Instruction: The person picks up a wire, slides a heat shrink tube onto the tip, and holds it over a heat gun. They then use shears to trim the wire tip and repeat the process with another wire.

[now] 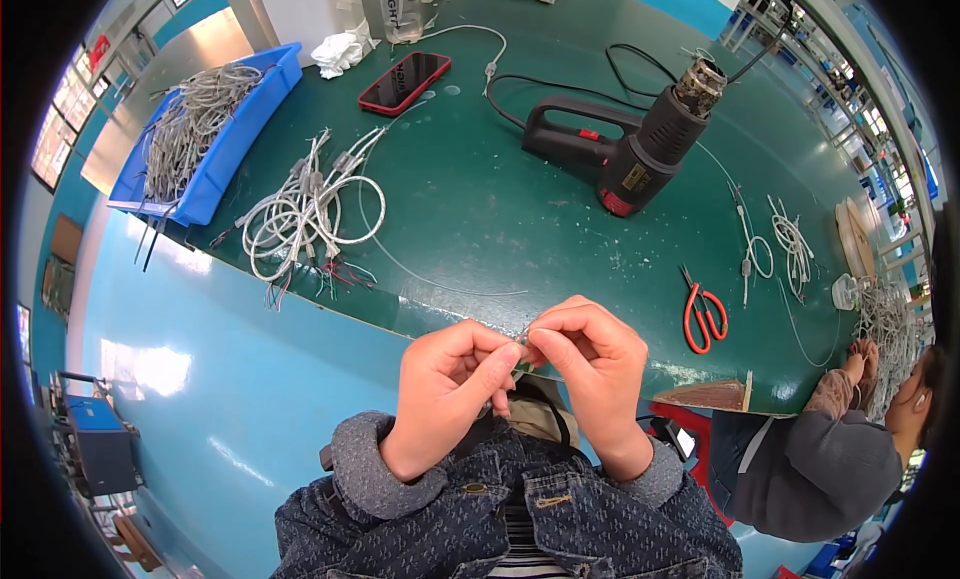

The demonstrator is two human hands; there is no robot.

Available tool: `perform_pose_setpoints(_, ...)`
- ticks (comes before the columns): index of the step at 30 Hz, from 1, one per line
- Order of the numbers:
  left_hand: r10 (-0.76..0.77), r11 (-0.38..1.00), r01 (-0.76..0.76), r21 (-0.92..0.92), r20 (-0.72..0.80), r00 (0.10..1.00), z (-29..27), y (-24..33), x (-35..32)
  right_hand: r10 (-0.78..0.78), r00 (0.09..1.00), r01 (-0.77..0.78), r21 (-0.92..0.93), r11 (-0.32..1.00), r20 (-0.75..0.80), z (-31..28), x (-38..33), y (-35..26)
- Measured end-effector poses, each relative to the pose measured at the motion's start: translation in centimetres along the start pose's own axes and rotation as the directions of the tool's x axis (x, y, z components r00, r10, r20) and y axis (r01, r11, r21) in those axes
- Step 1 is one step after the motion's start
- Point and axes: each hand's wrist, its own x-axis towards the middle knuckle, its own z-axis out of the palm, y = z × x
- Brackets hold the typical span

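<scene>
A green table (pixel 480 209) carries a blue tray (pixel 238 144) of cables at far left, a loose bundle of white cables (pixel 312 184), a black heat gun (pixel 655 139) and 1 pair of red-handled scissors (pixel 688 319). At its near edge, the left hand (pixel 450 389) and right hand (pixel 598 364) meet, each grip pinched closed on a small thin piece (pixel 521 338), mostly hidden between them.

Middle: green tabletop (pixel 470 209), open between cable bundle (pixel 310 205) and heat gun (pixel 650 151); thin strand (pixel 470 291) at near left.
Left obstacles: cable bundle, blue tray (pixel 215 184).
Right obstacle: red-handled snips (pixel 695 288).
Front obstacles: left hand (pixel 450 387), right hand (pixel 597 364).
</scene>
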Motion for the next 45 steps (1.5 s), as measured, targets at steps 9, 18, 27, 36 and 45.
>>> perform_pose_setpoints(9,-0.007,1.0,0.007,-0.009,0.003,1.0,-0.14,-0.15,0.17,-0.034,0.999,0.035,-0.036,0.999,0.017,-0.22,-0.03,0.35)
perform_pose_setpoints(18,-0.007,1.0,0.007,-0.016,0.011,1.0,-0.31,-0.28,0.07,-0.097,0.994,0.101,-0.116,0.988,0.04,-0.09,0.05,0.34)
perform_pose_setpoints(27,-0.037,0.997,0.037,-0.068,0.01,0.999,-0.05,0.11,0.04,0.023,1.0,-0.023,0.034,0.999,-0.007,-0.08,-0.14,0.12)
perform_pose_setpoints(36,-0.082,0.989,0.083,-0.12,0.014,0.997,-0.15,0.07,0.08,-0.025,1.0,0.026,-0.047,0.999,0.014,0.0,0.11,-0.24)
perform_pose_setpoints(45,-0.031,0.999,0.031,-0.014,-0.005,1.0,-0.29,-0.42,-0.18,-0.181,0.983,0.179,-0.205,0.962,0.006,-0.09,-0.02,0.18)
